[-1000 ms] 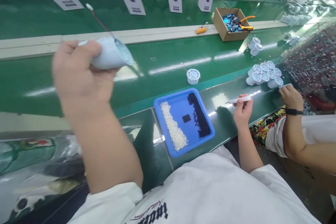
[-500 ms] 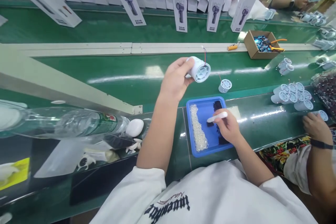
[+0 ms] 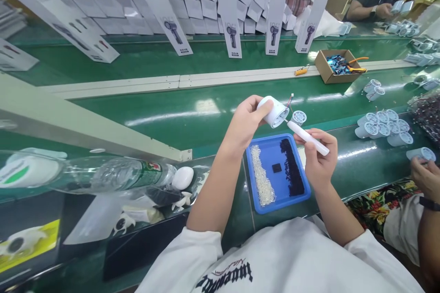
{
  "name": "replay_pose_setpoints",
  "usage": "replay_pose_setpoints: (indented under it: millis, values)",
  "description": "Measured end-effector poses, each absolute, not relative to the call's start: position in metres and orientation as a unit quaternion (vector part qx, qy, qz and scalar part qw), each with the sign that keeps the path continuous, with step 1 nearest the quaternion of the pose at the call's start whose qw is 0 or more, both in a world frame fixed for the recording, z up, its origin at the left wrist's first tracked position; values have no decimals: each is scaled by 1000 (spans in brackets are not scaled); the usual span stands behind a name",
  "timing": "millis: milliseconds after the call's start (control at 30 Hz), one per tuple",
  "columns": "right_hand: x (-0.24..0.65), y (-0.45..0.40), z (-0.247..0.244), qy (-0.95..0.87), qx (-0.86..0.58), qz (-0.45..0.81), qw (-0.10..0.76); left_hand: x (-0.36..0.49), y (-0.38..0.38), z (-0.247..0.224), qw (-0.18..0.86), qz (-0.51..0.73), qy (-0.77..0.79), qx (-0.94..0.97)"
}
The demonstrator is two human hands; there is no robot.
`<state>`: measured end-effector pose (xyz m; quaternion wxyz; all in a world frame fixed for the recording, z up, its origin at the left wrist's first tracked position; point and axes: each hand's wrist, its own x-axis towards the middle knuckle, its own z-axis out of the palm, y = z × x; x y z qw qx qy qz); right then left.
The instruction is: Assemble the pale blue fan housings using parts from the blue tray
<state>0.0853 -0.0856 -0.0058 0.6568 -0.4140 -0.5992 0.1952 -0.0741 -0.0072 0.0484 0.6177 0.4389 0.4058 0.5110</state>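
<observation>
My left hand [image 3: 243,123] is closed around a pale blue-white cylindrical fan housing [image 3: 271,111], its open end tilted toward the right. A thin wire with a small white plug rises beside that end. In my right hand [image 3: 321,160], closed on its handle, is a white pen-shaped screwdriver [image 3: 308,138]. Its thin metal tip reaches into the housing's end. Below both hands lies a blue tray [image 3: 280,188] with a strip of small silvery screws [image 3: 262,181], a strip of black screws [image 3: 293,169] and a small black square [image 3: 277,168]. Another housing [image 3: 299,118] stands just behind the screwdriver.
Several housings [image 3: 381,123] stand grouped at right, near a co-worker's hand [image 3: 424,176] holding one. A cardboard box [image 3: 338,78] with blue parts and orange-handled pliers sits at the back. White printed boxes [image 3: 231,27] line the far side. A clear bottle [image 3: 118,174] lies left.
My right hand has lifted the screwdriver from the tray's black screws up to the housing. My left hand has turned the housing's end to the right and down. The view has shifted slightly.
</observation>
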Motion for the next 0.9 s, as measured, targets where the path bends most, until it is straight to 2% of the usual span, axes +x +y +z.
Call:
replay_pose_setpoints:
  millis: [500,600,733,900]
  values:
    - [83,-87,-12,-596,-419,200,655,-69,-14,45,594,466,432,493]
    - [77,-90,-16,-610,-469,197,608,-61,-21,41,492,544,449,511]
    - [66,-101,-25,-673,-473,306,480,-46,-34,42,398,682,399,466]
    - [50,-118,-24,-639,-456,379,490,-38,-36,37,373,746,287,472]
